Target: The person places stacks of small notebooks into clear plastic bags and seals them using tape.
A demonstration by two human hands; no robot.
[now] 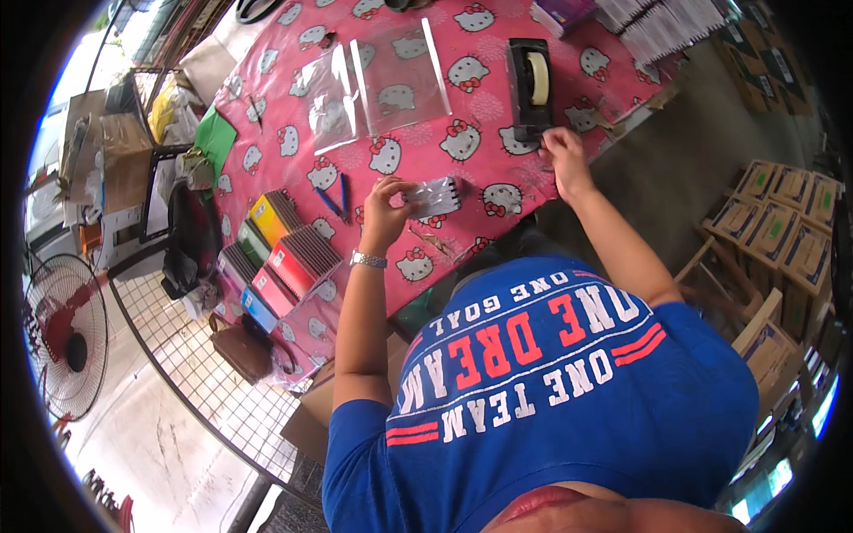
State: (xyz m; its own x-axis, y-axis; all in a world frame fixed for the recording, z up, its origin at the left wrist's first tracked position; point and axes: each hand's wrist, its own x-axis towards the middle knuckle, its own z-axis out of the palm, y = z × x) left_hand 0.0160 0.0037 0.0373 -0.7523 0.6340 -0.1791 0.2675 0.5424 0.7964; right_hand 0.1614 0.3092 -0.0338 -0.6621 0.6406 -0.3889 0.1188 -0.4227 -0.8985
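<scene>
My left hand (pixel 387 213) is closed on a small clear-wrapped packet (pixel 433 197) with a row of dark tips along its right edge, held low over the pink patterned tablecloth. What is inside the packet is hard to make out. My right hand (pixel 566 160) is at the near end of a black tape dispenser (pixel 518 80) that carries a pale tape roll (pixel 538 78). Its fingers are pinched together; any tape between them is too small to see. To the left of my left hand lies a tool with blue handles (pixel 330 202).
Clear plastic sleeves (pixel 402 75) lie flat beyond my hands. Stacks of coloured spiral-bound notebooks (pixel 298 258) stand at the left table edge, near a brown bag (pixel 240 348). A fan (pixel 69 338) stands far left; cartons (pixel 782 218) are piled on the right.
</scene>
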